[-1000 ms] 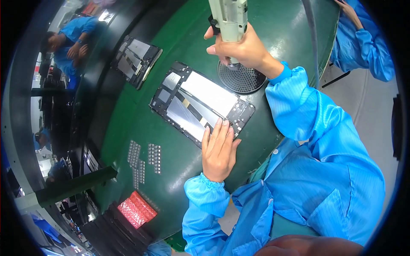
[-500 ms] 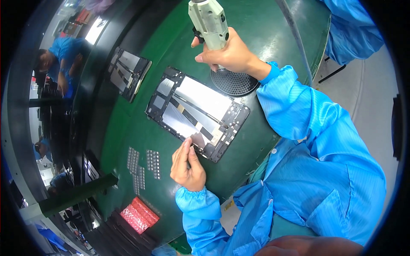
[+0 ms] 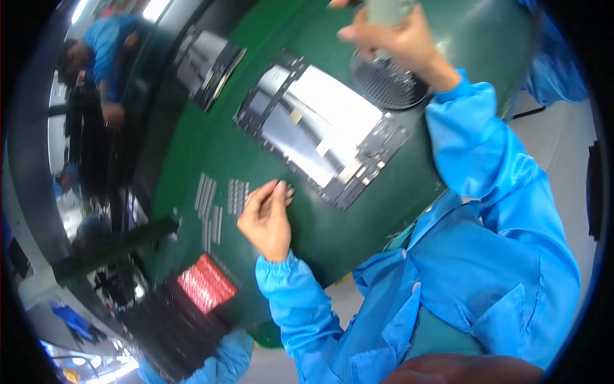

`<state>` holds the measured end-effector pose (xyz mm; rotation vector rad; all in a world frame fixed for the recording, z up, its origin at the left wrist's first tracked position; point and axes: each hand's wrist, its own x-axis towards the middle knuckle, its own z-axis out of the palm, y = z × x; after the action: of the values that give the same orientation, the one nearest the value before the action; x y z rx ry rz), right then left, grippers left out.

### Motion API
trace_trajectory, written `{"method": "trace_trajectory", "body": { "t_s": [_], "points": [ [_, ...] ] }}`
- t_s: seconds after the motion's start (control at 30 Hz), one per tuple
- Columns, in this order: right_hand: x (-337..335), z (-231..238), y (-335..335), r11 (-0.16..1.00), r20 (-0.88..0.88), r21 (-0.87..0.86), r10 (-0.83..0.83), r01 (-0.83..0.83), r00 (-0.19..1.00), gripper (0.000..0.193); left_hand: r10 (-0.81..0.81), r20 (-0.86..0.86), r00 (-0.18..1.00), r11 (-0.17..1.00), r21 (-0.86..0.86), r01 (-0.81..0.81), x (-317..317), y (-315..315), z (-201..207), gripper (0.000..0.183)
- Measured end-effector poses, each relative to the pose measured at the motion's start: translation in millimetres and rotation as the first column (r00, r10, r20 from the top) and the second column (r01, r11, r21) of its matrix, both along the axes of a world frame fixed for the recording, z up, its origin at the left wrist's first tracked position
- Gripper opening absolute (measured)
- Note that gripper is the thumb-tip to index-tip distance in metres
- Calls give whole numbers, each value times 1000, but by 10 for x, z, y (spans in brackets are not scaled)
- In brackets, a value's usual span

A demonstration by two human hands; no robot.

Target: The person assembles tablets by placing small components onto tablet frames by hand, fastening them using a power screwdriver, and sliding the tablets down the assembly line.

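Observation:
An opened tablet (image 3: 348,112) lies at a slant on the green table, its silver plates and black frame with small parts facing up. Off its near left edge, not touching it, my left hand (image 3: 267,221) is pinched, thumb against fingertips; what it holds, if anything, is too small to make out. At the top, my right hand (image 3: 409,41) wraps round a pale green hand-held tool (image 3: 387,11), blurred and partly cut off by the picture's edge. A dark round perforated disc (image 3: 387,83) sits below that hand.
Strips of small grey pieces (image 3: 206,195) lie left of my left hand. Nearer me are a red bubble-wrap packet (image 3: 206,285) and a pile of black strips (image 3: 173,329). A second opened tablet (image 3: 206,61) lies far left. Someone's blue garment (image 3: 553,80) shows at the right.
My left hand has come away from the tablet's near edge, toward the grey strips. My right hand keeps hold of the tool. The whole view has shifted, with the tablet now higher and further right.

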<state>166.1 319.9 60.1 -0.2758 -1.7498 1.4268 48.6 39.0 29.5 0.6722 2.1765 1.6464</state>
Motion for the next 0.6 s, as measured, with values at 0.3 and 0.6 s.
{"method": "trace_trajectory", "body": {
  "t_s": [0.3, 0.6],
  "points": [
    [-39, 170, -185, 983, -142, -185, -11, -15, 990, 38, -166, 200, 965, 983, -41, 178, 176, 24, -19, 14],
    [1, 169, -178, 986, -116, -163, 10, -29, 993, 38, -138, 13, 990, 990, -13, 139, 179, 56, -113, 13]
  ]
}}
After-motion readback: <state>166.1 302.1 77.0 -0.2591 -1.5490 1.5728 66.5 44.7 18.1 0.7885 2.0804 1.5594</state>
